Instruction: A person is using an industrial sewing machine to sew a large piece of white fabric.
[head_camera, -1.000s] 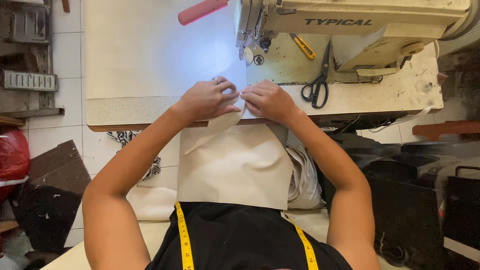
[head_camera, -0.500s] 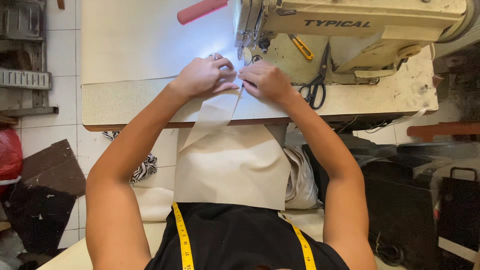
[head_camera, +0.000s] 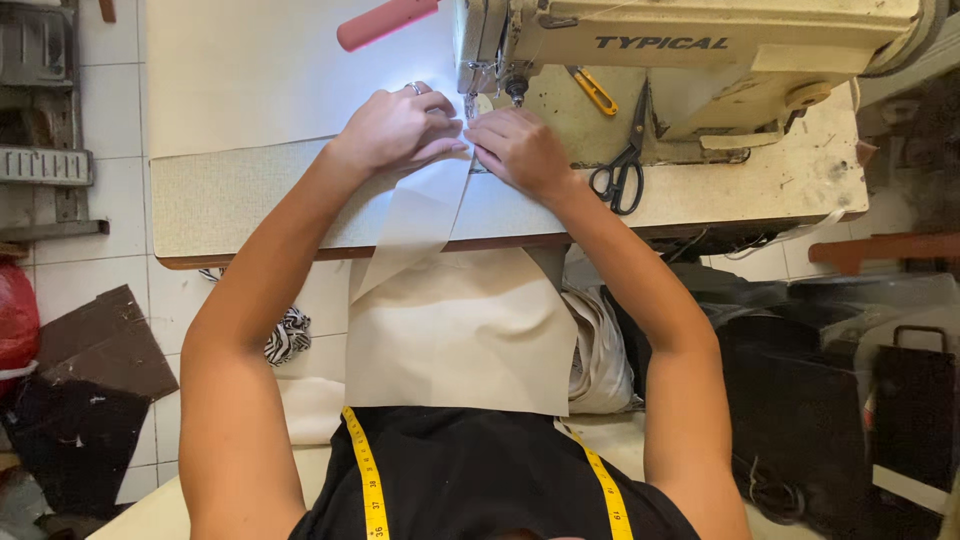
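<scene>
Left hand (head_camera: 400, 128) and right hand (head_camera: 520, 150) lying side by side, fingers pressed together flat on cream fabric (head_camera: 455, 320) beside the sewing machine (head_camera: 690, 60) needle; fabric hanging over the table edge (head_camera: 250, 250); black scissors (head_camera: 622, 175) lying near the right wrist

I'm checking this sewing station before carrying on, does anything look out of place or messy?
Mostly tidy. Both hands, left hand and right hand, press the cream fabric flat at the needle. The black scissors lie open on the sewing machine bed, near the right hand, and dark scraps litter the tiled floor.
</scene>
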